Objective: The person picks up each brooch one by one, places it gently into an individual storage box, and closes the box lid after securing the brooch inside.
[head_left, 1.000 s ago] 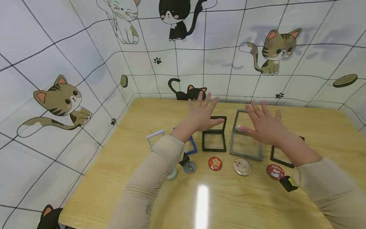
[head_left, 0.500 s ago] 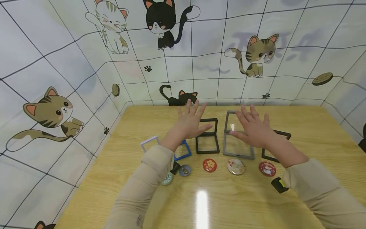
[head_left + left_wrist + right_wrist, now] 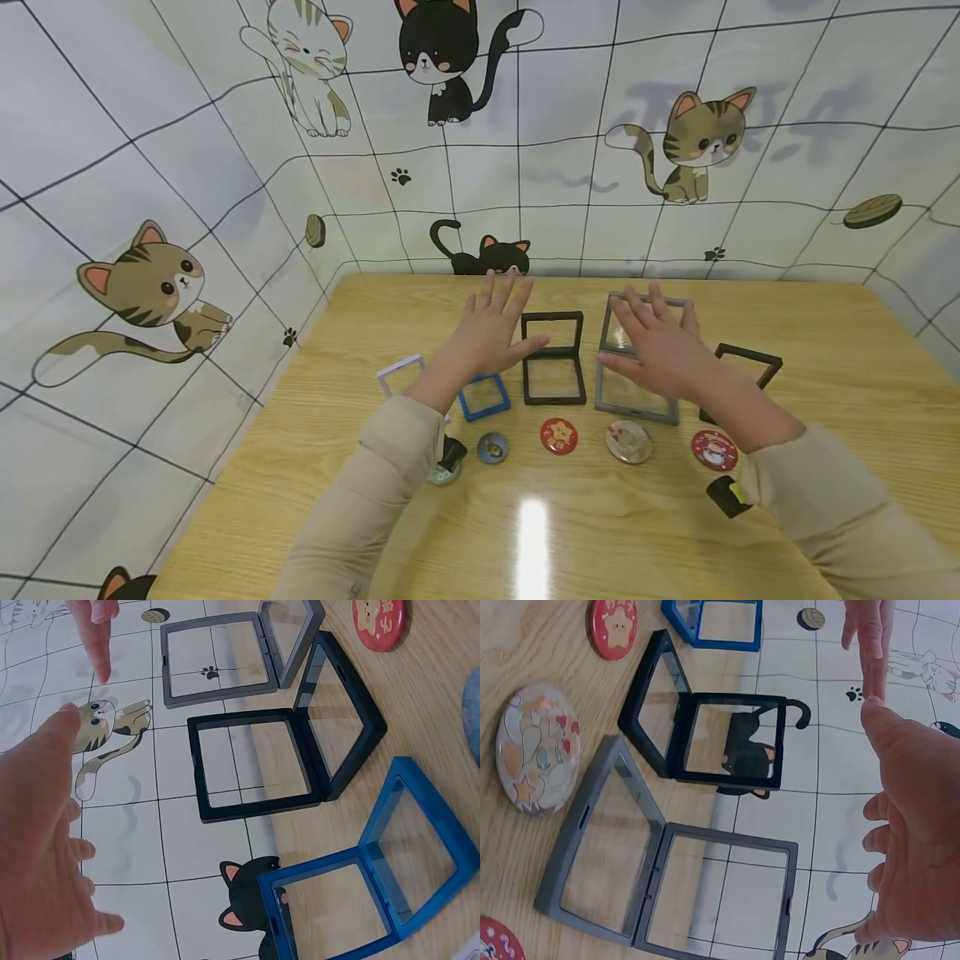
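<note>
My left hand (image 3: 491, 333), fingers spread and straight, hovers over the table between the blue frame (image 3: 485, 397) and the black hinged frame (image 3: 554, 403). Palm down and empty, my right hand (image 3: 663, 350) covers part of the grey hinged frame (image 3: 637, 413). The left wrist view shows the blue frame (image 3: 367, 945), black frame (image 3: 259, 814) and grey frame (image 3: 217, 697) standing folded open with clear panes. Neither hand touches a frame there. A white frame (image 3: 400, 364) is partly behind my left arm, and another black frame (image 3: 750, 354) behind my right wrist.
Round badges lie in front of the frames: a blue one (image 3: 492, 448), a red star one (image 3: 558, 436), a pale one (image 3: 629, 442), a red one (image 3: 714, 451) and a mint one (image 3: 444, 475), partly hidden. A cat-print sheet (image 3: 570, 167) hangs behind the wooden table (image 3: 600, 533).
The head view has shifted. My left hand has moved slightly left relative to the frames, uncovering more of the blue and black ones. Both hands stay spread above the table.
</note>
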`<state>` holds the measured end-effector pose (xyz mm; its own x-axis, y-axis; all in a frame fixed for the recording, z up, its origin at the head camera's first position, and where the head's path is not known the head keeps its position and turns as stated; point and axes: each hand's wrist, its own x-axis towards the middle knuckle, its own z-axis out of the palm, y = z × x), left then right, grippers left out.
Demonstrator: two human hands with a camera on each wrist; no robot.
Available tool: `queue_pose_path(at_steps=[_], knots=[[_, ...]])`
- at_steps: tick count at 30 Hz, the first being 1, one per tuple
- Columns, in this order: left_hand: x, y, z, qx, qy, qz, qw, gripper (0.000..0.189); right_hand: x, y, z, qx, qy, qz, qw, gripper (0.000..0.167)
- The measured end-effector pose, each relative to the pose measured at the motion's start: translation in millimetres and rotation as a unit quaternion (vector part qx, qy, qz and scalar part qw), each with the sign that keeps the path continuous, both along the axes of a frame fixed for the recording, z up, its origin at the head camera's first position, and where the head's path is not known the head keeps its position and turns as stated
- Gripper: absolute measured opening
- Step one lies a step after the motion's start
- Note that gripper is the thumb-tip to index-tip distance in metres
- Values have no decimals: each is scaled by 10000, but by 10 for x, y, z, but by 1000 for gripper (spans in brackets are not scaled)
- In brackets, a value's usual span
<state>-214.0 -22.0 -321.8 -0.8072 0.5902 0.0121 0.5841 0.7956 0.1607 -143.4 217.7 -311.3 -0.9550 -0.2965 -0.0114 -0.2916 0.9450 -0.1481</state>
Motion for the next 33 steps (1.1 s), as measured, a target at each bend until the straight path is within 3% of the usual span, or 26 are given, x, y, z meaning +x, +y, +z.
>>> queue_pose_path(at_steps=[2,6,12,19,26,33], knots=[[28,-44,-13,120,100,-134,9998,81,17,-31,-11,-55,-88,-21,9999,82],[135,-163,-41,775,170,-330,9963,75,51,-133,-59,-155,-90,16,9998,81],[375,-371,-106,1833,-93,-162,9829,58,152,-370,-124,-749,377,126,9964,64],[567,-693,-287,2767,-631,468,9577,32,174,-670,-244,-1743,201,4,9845,38],[665,-967,-492,2942,-1041,1289,9413,15,156,-991,-441,-2252,-193,200,9739,16],[789,-1160,-662,2598,-1744,2042,9276,11,143,-1378,-642,-2684,-835,610,9577,7]])
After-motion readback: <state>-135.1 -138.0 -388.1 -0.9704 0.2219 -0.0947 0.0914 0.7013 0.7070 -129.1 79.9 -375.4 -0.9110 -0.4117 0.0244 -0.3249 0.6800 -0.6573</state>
